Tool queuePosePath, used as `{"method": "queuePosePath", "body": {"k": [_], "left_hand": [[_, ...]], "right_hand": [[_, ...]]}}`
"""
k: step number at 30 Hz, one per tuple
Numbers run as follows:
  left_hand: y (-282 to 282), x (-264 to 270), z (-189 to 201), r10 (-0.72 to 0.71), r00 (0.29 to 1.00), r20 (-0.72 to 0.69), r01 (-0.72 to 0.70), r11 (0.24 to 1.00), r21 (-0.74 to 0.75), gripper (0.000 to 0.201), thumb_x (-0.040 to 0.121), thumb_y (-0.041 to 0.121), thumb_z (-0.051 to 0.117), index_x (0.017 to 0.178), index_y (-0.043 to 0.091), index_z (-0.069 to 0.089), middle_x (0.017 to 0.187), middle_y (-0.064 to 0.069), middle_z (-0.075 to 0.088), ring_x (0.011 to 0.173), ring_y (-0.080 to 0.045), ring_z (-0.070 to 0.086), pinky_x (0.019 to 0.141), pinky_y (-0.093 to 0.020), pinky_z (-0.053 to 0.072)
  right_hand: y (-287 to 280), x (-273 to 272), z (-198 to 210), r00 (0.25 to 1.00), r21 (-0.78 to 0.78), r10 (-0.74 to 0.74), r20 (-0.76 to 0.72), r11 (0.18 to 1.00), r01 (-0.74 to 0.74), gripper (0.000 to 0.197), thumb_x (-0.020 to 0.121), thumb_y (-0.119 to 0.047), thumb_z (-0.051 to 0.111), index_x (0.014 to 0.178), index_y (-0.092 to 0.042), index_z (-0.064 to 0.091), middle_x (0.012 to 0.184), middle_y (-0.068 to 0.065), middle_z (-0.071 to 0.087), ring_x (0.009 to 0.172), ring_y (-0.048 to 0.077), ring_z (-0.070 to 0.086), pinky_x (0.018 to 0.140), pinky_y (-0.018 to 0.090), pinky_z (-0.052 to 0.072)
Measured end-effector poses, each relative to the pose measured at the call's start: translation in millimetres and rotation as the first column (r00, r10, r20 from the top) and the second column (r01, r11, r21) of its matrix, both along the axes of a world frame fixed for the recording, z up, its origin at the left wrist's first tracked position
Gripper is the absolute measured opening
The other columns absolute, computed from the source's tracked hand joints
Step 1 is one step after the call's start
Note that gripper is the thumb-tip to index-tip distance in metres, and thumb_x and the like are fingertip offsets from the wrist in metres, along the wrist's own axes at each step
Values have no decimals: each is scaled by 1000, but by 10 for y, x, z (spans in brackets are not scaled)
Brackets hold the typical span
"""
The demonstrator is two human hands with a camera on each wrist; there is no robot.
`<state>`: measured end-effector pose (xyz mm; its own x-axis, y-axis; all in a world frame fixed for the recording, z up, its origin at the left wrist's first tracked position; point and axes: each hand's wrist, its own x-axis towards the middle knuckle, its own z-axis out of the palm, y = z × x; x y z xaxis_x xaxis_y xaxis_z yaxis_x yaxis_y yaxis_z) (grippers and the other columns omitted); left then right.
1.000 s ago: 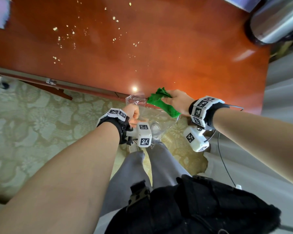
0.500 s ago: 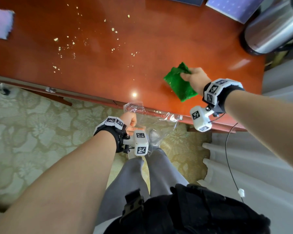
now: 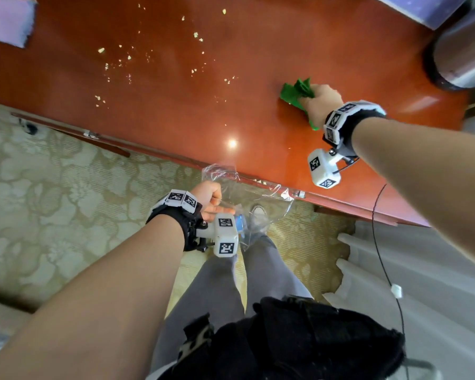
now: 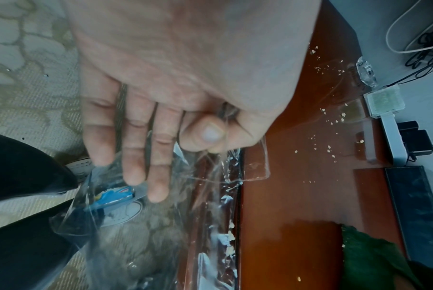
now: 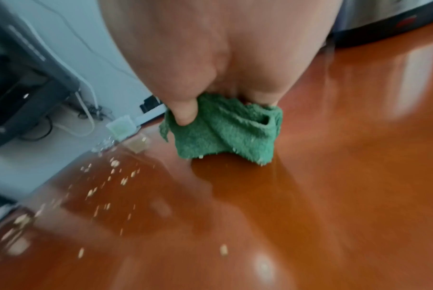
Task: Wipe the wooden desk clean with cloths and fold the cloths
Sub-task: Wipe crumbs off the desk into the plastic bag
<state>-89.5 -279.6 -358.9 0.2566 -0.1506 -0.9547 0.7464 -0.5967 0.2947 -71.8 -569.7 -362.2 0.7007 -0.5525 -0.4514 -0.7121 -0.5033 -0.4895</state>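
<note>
My right hand (image 3: 317,101) grips a bunched green cloth (image 3: 295,93) (image 5: 225,129) and holds it down on the glossy reddish wooden desk (image 3: 176,111) at its right part. Pale crumbs (image 3: 121,58) (image 5: 106,182) lie scattered left of the cloth. Below the desk's front edge my left hand (image 3: 209,200) pinches the rim of a clear plastic bag (image 3: 247,198) (image 4: 161,225) between thumb and forefinger; its other fingers (image 4: 133,153) lie straight against the bag. A blue wrapper (image 4: 113,194) sits inside the bag. A pale purple cloth (image 3: 7,21) lies at the desk's far left.
A steel kettle-like vessel (image 3: 466,53) stands at the desk's far right corner. A dark flat device (image 4: 419,212) and white cables (image 4: 409,29) line the back edge. Patterned carpet (image 3: 52,201) lies below the desk, a white curtain (image 3: 436,270) hangs to the right.
My right hand carried the green cloth from the bag at the desk's front edge up and across the desk, away from me. The left hand kept holding the bag in place.
</note>
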Motion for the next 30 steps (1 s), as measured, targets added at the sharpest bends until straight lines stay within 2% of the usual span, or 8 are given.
{"method": "queuePosePath", "body": {"k": [4, 11, 13, 16, 19, 23, 26, 30], "left_hand": [[49, -9, -48, -4, 1000, -12, 4, 1000, 6, 23, 77, 5, 36, 60, 17, 27, 87, -9, 72, 75, -18, 75, 76, -34, 39], [91, -69, -121, -31, 999, -28, 31, 999, -7, 25, 80, 6, 34, 62, 20, 24, 69, -8, 73, 73, -19, 75, 72, -33, 38], [63, -97, -156, -44, 999, -33, 44, 999, 2, 28, 83, 4, 32, 62, 20, 23, 53, -4, 64, 86, -24, 74, 74, -34, 37], [-2, -106, -161, -43, 998, -37, 43, 999, 8, 30, 87, 0, 31, 63, 18, 27, 51, -6, 57, 108, -37, 65, 88, -41, 47], [-49, -119, -106, -42, 996, -73, 41, 999, -11, 35, 86, -4, 28, 62, 21, 24, 40, 0, 45, 108, -37, 66, 103, -49, 42], [-79, -139, -89, 0, 996, -84, -2, 1000, -27, 36, 87, -2, 28, 59, 20, 24, 50, 1, 28, 111, -41, 65, 99, -46, 41], [-79, -161, -99, 16, 995, -99, -19, 1000, -20, 35, 88, 0, 29, 59, 20, 24, 57, 1, 25, 111, -39, 64, 105, -50, 42], [-53, -193, -99, 18, 996, -92, -18, 1000, 0, 35, 86, -2, 29, 59, 21, 25, 51, 3, 32, 101, -36, 68, 99, -44, 40]], "right_hand": [[198, -209, -128, 985, -100, 159, -62, 981, -165, 37, 98, -24, 45, 133, -18, 55, 114, 17, 65, 102, 36, 60, 76, 29, 40], [620, -645, -43, 948, -60, 300, -110, 950, -307, 33, 102, -24, 42, 131, -15, 54, 85, 5, 62, 74, 29, 59, 64, 29, 45], [797, -768, -28, 934, -13, 330, -140, 942, -335, 35, 103, -25, 40, 135, -17, 50, 78, 0, 60, 62, 20, 57, 54, 25, 45], [1066, -948, -27, 886, 69, 420, -197, 907, -415, 33, 103, -24, 40, 133, -15, 49, 77, 0, 57, 58, 13, 57, 46, 22, 46], [1258, -1108, -23, 808, 91, 540, -236, 840, -535, 28, 103, -27, 39, 125, -15, 51, 78, 1, 59, 63, 16, 61, 55, 31, 57], [1340, -1270, -61, 748, 142, 614, -252, 788, -599, 34, 104, -26, 37, 133, -13, 48, 85, 1, 62, 64, 12, 56, 66, 29, 56], [1293, -1331, -73, 791, 157, 563, -240, 827, -541, 39, 103, -22, 40, 140, -11, 45, 105, 9, 64, 75, 15, 52, 77, 31, 53], [1239, -1361, -14, 870, 217, 459, -180, 881, -420, 32, 102, -19, 44, 131, -9, 52, 94, 6, 63, 67, 15, 54, 65, 26, 48]]}}
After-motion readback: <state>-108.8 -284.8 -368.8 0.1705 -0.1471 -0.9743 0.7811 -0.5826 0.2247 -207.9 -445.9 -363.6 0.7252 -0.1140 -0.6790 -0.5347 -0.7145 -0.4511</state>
